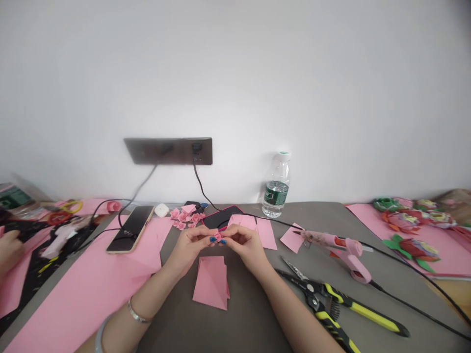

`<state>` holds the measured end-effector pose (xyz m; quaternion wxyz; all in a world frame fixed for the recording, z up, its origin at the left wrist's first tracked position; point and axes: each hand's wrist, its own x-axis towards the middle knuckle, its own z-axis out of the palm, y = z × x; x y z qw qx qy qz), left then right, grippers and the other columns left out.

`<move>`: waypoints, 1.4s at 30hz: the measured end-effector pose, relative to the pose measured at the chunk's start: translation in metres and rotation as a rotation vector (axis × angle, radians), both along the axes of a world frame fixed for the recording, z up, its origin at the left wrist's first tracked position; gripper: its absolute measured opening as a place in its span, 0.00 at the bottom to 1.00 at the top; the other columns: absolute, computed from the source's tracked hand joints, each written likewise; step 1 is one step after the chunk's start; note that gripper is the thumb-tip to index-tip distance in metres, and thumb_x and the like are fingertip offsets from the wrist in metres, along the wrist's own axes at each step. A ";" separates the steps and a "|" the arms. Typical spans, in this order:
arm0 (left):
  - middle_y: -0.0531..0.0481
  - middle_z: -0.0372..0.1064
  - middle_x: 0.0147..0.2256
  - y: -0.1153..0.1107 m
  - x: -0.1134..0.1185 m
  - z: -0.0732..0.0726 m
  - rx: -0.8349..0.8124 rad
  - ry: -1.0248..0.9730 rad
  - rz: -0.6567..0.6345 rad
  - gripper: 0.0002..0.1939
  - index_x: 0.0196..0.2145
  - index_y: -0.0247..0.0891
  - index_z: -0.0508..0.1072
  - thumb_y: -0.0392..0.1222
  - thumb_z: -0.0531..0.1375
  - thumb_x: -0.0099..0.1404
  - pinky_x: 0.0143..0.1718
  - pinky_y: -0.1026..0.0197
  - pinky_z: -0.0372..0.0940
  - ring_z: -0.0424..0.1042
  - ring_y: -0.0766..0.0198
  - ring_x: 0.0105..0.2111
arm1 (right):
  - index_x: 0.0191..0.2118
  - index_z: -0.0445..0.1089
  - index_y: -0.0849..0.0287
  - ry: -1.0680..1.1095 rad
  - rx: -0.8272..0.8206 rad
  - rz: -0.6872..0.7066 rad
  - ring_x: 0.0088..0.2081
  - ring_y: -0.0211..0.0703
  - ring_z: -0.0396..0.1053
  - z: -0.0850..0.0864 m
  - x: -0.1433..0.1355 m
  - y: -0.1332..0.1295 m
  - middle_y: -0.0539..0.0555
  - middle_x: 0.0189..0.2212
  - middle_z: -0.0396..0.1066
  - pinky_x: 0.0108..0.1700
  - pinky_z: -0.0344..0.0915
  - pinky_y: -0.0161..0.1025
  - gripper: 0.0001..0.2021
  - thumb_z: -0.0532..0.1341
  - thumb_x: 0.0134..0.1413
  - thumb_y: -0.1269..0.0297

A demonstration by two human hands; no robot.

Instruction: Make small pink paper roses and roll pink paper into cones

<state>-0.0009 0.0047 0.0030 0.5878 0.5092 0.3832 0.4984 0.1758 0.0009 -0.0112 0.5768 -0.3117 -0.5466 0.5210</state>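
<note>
- Forearms (pixel 158 289) come closest to the camera, one wearing a silver bracelet (pixel 137 314), both reaching over the grey table (pixel 250 318).
- Far left now: another person's hand (pixel 10 247) sits by pink paper, with a pale glue gun (pixel 59 241) nearby.
- Next along, a long pink sheet (pixel 81 299) stretches toward us, a phone (pixel 131 230) lying across its far part.
- Small pink paper flowers (pixel 182 218) come up, bunched near the wall (pixel 235 98); finished pieces, I'd judge, too crowded to count.
- And centre stage! Left hand (pixel 193 245) and right hand (pixel 246 245) meet, pinching one small pink piece (pixel 218 236) between their fingertips, above the table. It looks partly shaped; fingers hide too much to say how far.
- Nearer us, flat pink squares (pixel 210 283) lie stacked, apparently unshaped, so plenty seems left.
- Behind the hands, loose squares (pixel 267 234) wait, and a black cable (pixel 265 218) runs close by, something to snag on.
- Bottle (pixel 275 191) upright by the wall; one lone square (pixel 292 239) lies at the tip of a pink glue gun (pixel 348 252).
- Crowding the right forearm, a black-and-yellow hand tool (pixel 312 288) lies spread open.
- Far right, colourful flowers (pixel 415 249) rest on another pink sheet (pixel 454 255).
</note>
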 end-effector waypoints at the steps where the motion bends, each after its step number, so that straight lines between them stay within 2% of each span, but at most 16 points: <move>1: 0.50 0.73 0.26 0.000 -0.001 0.001 0.006 0.017 -0.014 0.11 0.30 0.39 0.84 0.46 0.74 0.50 0.34 0.60 0.72 0.72 0.65 0.28 | 0.29 0.78 0.55 -0.001 0.000 0.005 0.30 0.44 0.76 0.001 0.000 0.000 0.52 0.28 0.77 0.36 0.74 0.42 0.09 0.73 0.46 0.56; 8: 0.49 0.73 0.27 -0.003 -0.002 0.006 0.025 0.066 -0.052 0.09 0.31 0.38 0.84 0.44 0.72 0.52 0.37 0.59 0.73 0.76 0.60 0.31 | 0.28 0.78 0.54 -0.008 0.006 0.015 0.27 0.44 0.76 0.002 0.001 -0.001 0.51 0.26 0.77 0.33 0.75 0.42 0.10 0.72 0.47 0.54; 16: 0.45 0.78 0.38 -0.001 0.001 -0.001 -0.006 -0.027 0.083 0.17 0.36 0.39 0.81 0.50 0.73 0.51 0.39 0.58 0.74 0.77 0.59 0.37 | 0.34 0.76 0.54 -0.025 0.046 -0.069 0.35 0.46 0.76 0.000 -0.004 0.000 0.53 0.32 0.78 0.40 0.74 0.43 0.10 0.70 0.50 0.55; 25: 0.48 0.77 0.32 -0.003 0.001 0.001 0.050 0.090 0.134 0.13 0.32 0.37 0.81 0.49 0.70 0.54 0.35 0.59 0.75 0.76 0.61 0.32 | 0.34 0.75 0.54 -0.089 0.111 -0.092 0.35 0.44 0.73 -0.002 -0.008 0.000 0.52 0.32 0.73 0.40 0.72 0.42 0.06 0.68 0.52 0.58; 30: 0.50 0.76 0.30 -0.006 0.001 0.006 0.122 0.183 0.175 0.08 0.32 0.38 0.79 0.44 0.69 0.55 0.34 0.60 0.73 0.75 0.62 0.28 | 0.34 0.75 0.54 -0.115 0.098 -0.081 0.34 0.43 0.73 -0.004 -0.010 -0.002 0.52 0.32 0.73 0.39 0.71 0.41 0.05 0.67 0.53 0.60; 36: 0.58 0.67 0.24 -0.011 0.004 0.009 0.210 0.252 0.199 0.12 0.39 0.41 0.73 0.39 0.66 0.56 0.34 0.63 0.71 0.74 0.64 0.29 | 0.33 0.74 0.54 -0.120 0.080 -0.067 0.34 0.43 0.72 -0.003 -0.011 -0.004 0.51 0.31 0.73 0.39 0.71 0.40 0.04 0.67 0.52 0.62; 42: 0.54 0.70 0.29 -0.012 0.004 0.007 0.210 0.288 0.218 0.09 0.35 0.40 0.72 0.39 0.65 0.56 0.35 0.63 0.71 0.74 0.63 0.33 | 0.35 0.74 0.55 -0.100 0.037 -0.056 0.34 0.43 0.74 -0.006 -0.011 -0.002 0.52 0.32 0.75 0.38 0.71 0.40 0.05 0.67 0.52 0.62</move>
